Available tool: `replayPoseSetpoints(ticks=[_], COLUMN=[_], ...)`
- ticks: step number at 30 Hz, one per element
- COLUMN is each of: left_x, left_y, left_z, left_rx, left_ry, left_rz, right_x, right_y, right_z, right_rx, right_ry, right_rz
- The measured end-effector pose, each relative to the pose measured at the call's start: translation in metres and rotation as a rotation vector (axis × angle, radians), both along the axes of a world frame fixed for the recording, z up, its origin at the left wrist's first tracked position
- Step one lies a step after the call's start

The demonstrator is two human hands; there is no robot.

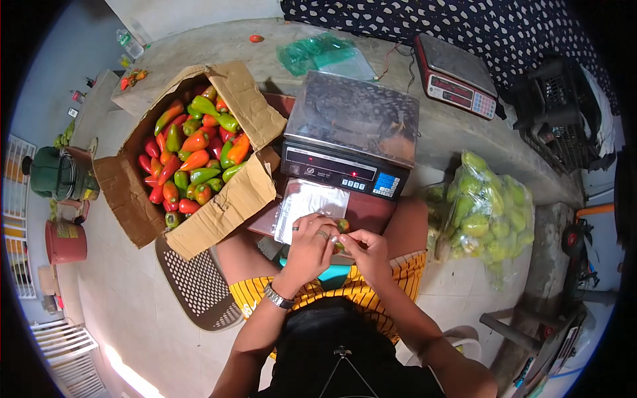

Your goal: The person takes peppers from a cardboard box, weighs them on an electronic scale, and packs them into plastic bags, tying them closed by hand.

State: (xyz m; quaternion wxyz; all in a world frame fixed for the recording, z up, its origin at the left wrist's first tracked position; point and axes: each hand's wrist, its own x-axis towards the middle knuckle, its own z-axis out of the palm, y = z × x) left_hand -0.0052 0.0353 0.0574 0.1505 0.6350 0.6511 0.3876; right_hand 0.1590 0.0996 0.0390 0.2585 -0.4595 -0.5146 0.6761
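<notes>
In front of my lap, my left hand (312,244), wearing rings and a watch, is curled around a small green and reddish pepper (343,226), largely covered by the fingers. From the right, my right hand (369,255) meets it with thumb and forefinger pinched together at the pepper's side; what lies between those fingertips is too small to make out. Under and behind my left hand lies a stack of clear plastic bags (312,199). Just beyond stands a digital scale (352,119) with a metal plate and lit red display.
A cardboard box (222,222) of red, orange and green peppers (192,142) stands left of the scale. Plastic bags of green produce (490,212) sit at right. A second scale (458,76) and green plastic (315,53) rest on the ledge. A brown perforated crate (199,285) is on the floor.
</notes>
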Motion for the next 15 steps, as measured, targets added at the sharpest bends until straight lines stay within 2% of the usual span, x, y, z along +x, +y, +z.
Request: replayPoseSetpoints(ticks=[4,7,10,11,15], left_x=[0.0,-0.003,-0.017,-0.023,-0.031], left_y=[0.003,0.0,-0.003,-0.004,-0.004], left_z=[-0.011,-0.017,-0.016,-0.016,-0.012], left_rx=[-0.05,-0.113,-0.212,-0.198,-0.22], left_ry=[-0.006,-0.149,-0.387,-0.42,-0.476], left_rz=[-0.013,-0.013,-0.012,-0.059,-0.109], right_x=[-0.007,-0.008,-0.012,-0.007,-0.005], right_y=[-0.002,-0.004,0.003,0.015,0.022], right_z=[-0.012,-0.006,0.029,0.03,0.004], right_rx=[-0.002,0.296,0.831,1.01,1.151], right_ry=[0.05,-0.168,-0.122,-0.141,-0.059], right_rz=[-0.08,0.008,0.152,0.341,0.39])
